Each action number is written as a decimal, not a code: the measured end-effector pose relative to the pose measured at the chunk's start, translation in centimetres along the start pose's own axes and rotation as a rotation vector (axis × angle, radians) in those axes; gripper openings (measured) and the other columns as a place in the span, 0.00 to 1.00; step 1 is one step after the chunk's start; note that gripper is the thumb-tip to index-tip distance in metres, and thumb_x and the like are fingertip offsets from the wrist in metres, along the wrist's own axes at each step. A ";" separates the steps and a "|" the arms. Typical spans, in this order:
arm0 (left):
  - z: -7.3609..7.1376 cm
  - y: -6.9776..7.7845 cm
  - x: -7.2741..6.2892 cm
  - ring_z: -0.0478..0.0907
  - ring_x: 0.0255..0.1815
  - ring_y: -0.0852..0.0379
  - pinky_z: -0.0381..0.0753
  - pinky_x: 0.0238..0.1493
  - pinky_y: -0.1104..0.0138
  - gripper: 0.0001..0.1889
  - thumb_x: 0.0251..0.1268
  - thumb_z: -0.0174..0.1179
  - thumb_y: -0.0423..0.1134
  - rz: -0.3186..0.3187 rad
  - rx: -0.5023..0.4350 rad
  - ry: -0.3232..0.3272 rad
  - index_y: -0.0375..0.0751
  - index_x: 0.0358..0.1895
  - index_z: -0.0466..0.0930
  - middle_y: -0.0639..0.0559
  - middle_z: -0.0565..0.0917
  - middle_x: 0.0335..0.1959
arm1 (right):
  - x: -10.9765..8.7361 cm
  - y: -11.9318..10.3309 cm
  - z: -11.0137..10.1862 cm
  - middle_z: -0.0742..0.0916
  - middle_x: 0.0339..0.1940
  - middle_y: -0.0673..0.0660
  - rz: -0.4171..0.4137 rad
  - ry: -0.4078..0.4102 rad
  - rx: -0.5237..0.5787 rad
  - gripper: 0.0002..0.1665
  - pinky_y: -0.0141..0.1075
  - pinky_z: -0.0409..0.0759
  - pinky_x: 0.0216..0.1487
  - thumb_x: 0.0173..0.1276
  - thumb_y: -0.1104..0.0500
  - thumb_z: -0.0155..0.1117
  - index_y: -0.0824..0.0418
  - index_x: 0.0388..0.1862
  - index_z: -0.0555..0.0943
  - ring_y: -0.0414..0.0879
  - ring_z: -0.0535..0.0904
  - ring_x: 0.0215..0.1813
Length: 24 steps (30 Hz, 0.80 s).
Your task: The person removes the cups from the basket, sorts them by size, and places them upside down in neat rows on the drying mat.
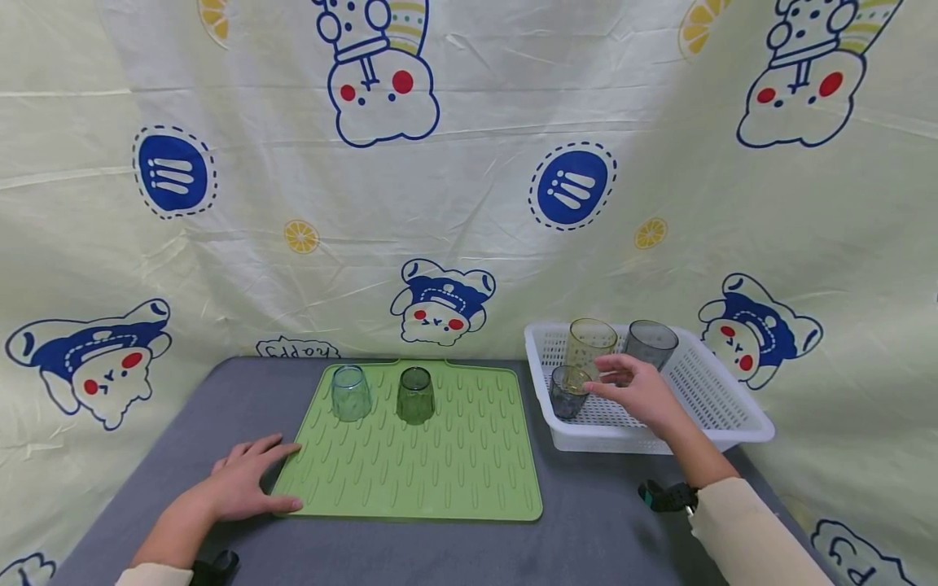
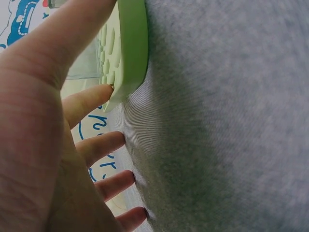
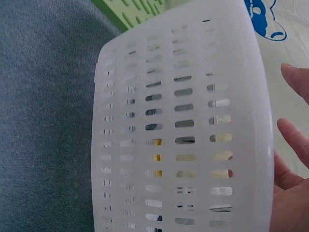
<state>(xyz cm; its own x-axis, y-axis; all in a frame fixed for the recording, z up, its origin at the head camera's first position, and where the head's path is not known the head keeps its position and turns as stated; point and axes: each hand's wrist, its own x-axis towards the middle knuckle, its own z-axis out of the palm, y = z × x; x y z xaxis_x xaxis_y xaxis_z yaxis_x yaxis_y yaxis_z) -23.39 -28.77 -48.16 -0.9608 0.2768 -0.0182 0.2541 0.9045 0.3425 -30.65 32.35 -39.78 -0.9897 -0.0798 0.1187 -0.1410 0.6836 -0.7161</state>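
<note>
One small grey tumbler (image 1: 567, 397) is stood roughly upright in the white basket (image 1: 608, 440), just left of the nearer right hand (image 1: 639, 392), whose fingers are parted; contact cannot be determined. The left hand (image 1: 240, 482) is rested, spread, at the green drying mat (image 1: 418, 480).

Your head view is bright and evenly lit, with mild sheen on the patterned curtain (image 1: 469, 195). Your left-wrist view runs dimmer: a soft shadow darkens the grey cloth (image 2: 231, 145) beside your left hand (image 2: 48, 135). Your right-wrist view is dim, slightly hazy, the cloth bluish.
</note>
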 end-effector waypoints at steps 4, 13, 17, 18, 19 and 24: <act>-0.3 0.2 -0.1 0.63 0.70 0.22 0.65 0.56 0.24 0.50 0.48 0.71 0.72 -0.006 0.009 -0.014 0.46 0.72 0.73 0.30 0.67 0.74 | 0.4 0.0 -0.1 0.79 0.68 0.70 0.009 -0.031 0.005 0.45 0.55 0.83 0.58 0.66 0.40 0.73 0.65 0.72 0.72 0.64 0.78 0.66; -0.9 0.8 -0.3 0.63 0.70 0.22 0.66 0.56 0.25 0.48 0.51 0.71 0.70 -0.019 0.032 -0.030 0.47 0.73 0.72 0.31 0.67 0.74 | 1.8 0.6 0.1 0.77 0.70 0.73 0.032 -0.110 -0.036 0.48 0.58 0.80 0.62 0.65 0.41 0.74 0.68 0.73 0.69 0.67 0.76 0.68; -0.8 0.9 -0.1 0.63 0.70 0.23 0.66 0.57 0.26 0.48 0.51 0.70 0.70 -0.010 0.027 -0.022 0.47 0.73 0.72 0.32 0.67 0.74 | 2.2 1.0 0.3 0.77 0.70 0.72 0.057 -0.132 -0.067 0.50 0.59 0.80 0.62 0.63 0.39 0.75 0.67 0.73 0.70 0.67 0.76 0.68; -0.7 0.9 -0.1 0.63 0.70 0.23 0.66 0.57 0.26 0.48 0.51 0.70 0.71 -0.008 0.025 -0.020 0.47 0.73 0.72 0.33 0.67 0.74 | 2.3 1.0 0.3 0.77 0.69 0.72 0.060 -0.136 -0.082 0.50 0.58 0.80 0.62 0.63 0.39 0.75 0.67 0.73 0.70 0.67 0.76 0.68; -0.6 1.0 0.0 0.64 0.69 0.23 0.67 0.56 0.26 0.48 0.51 0.70 0.70 0.006 0.027 -0.011 0.47 0.73 0.72 0.32 0.68 0.74 | 2.4 1.1 0.4 0.77 0.69 0.72 0.063 -0.138 -0.093 0.50 0.58 0.80 0.61 0.62 0.38 0.76 0.67 0.72 0.70 0.67 0.76 0.68; -0.2 1.7 0.5 0.66 0.69 0.25 0.68 0.56 0.27 0.49 0.49 0.70 0.72 0.054 0.039 0.054 0.49 0.72 0.73 0.34 0.69 0.73 | 2.6 1.2 0.6 0.78 0.68 0.72 0.078 -0.154 -0.129 0.50 0.57 0.81 0.60 0.62 0.40 0.76 0.68 0.73 0.70 0.67 0.76 0.67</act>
<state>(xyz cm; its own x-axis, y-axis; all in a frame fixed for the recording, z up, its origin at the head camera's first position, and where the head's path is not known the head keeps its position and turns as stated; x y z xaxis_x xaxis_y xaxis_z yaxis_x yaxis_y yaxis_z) -23.41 -27.18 -47.43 -0.9499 0.3085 0.0505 0.3088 0.9011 0.3045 -33.41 32.49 -40.75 -0.9909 -0.1258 -0.0472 -0.0692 0.7787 -0.6235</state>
